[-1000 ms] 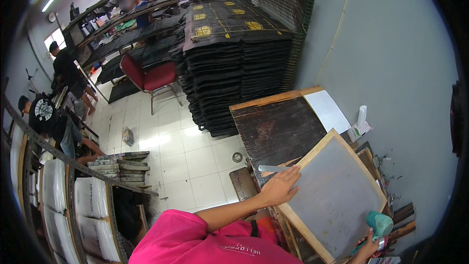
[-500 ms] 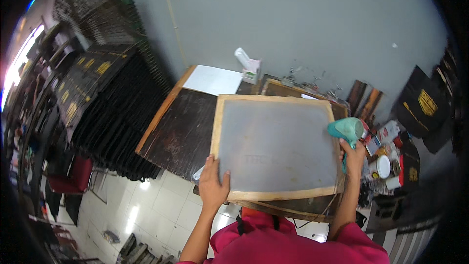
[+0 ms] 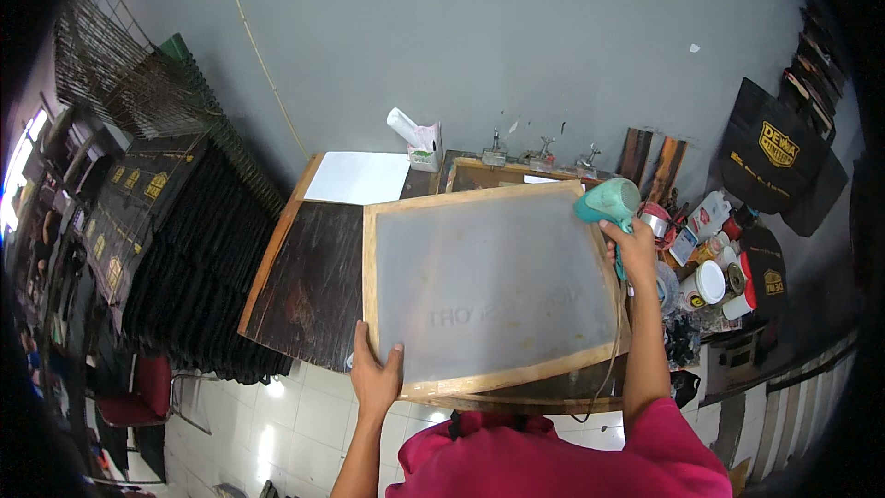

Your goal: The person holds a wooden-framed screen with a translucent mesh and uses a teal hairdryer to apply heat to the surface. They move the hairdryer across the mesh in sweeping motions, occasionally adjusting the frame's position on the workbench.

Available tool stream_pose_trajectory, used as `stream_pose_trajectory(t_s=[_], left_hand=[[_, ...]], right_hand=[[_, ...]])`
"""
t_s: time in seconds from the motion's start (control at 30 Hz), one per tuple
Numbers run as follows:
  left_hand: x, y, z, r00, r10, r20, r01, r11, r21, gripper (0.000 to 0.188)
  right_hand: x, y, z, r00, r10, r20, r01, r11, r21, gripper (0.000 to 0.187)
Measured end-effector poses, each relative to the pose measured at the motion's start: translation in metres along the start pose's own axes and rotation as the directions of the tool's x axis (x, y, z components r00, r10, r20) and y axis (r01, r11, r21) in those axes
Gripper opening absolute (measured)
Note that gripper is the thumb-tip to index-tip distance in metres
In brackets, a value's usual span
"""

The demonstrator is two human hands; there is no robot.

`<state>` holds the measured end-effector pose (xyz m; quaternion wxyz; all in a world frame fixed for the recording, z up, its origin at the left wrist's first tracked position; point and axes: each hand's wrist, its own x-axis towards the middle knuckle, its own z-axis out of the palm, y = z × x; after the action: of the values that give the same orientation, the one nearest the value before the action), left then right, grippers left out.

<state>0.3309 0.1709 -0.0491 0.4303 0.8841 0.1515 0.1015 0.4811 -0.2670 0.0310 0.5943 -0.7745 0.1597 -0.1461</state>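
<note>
A silk-screen frame (image 3: 489,281), pale wood with grey mesh and faint dark lettering, lies over the table in front of me, its right side slanting upward. My left hand (image 3: 376,380) holds its lower left corner, thumb over the wooden edge and fingers along the outer side. A teal hair dryer (image 3: 604,200) is in my right hand (image 3: 632,247), fingers wrapped round the handle. The dryer's body overlaps the frame's upper right corner, its cord hanging down along the right side.
The dark wooden table (image 3: 300,277) bears white paper (image 3: 358,175), a tissue box (image 3: 426,149) and metal hinge clamps (image 3: 544,153). Tubs and bottles (image 3: 708,284) crowd the right. Stacked black bags (image 3: 207,267) stand left, near a red chair (image 3: 138,395). Dark printed bags (image 3: 772,143) hang on the wall.
My view has shifted, moving the scene leftward. The frame's upper edge now slopes up toward the right. The hair dryer is closer to the upper right corner. Both hands keep their holds.
</note>
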Motion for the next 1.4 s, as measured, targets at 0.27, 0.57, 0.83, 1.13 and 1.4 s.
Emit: stream_pose_trajectory(t_s=[0.27, 0.57, 0.83, 1.13, 1.4], left_hand=[[0.003, 0.011, 0.001, 0.998, -0.057, 0.014, 0.057, 0.998, 0.004, 0.083], [0.002, 0.008, 0.005, 0.999, -0.033, 0.018, 0.032, 0.998, 0.046, 0.082], [0.003, -0.001, 0.006, 1.0, -0.023, 0.017, 0.022, 0.999, 0.045, 0.083], [0.006, 0.018, -0.004, 0.984, -0.178, 0.021, 0.18, 0.978, -0.102, 0.082], [0.026, -0.032, -0.003, 0.922, -0.259, 0.289, 0.364, 0.835, -0.413, 0.068]], right_hand=[[0.034, 0.002, 0.03, 0.995, 0.002, 0.096, 0.006, 0.997, -0.076, 0.019], [0.003, -0.011, 0.098, 0.911, -0.045, 0.411, 0.1, 0.989, -0.112, 0.029], [-0.063, -0.037, 0.135, 0.648, -0.104, 0.755, 0.325, 0.934, -0.15, 0.043], [-0.109, -0.024, 0.078, 0.726, -0.02, 0.688, 0.195, 0.964, -0.178, 0.038], [-0.122, 0.009, -0.016, 0.978, 0.117, 0.17, -0.107, 0.992, -0.068, 0.019]])
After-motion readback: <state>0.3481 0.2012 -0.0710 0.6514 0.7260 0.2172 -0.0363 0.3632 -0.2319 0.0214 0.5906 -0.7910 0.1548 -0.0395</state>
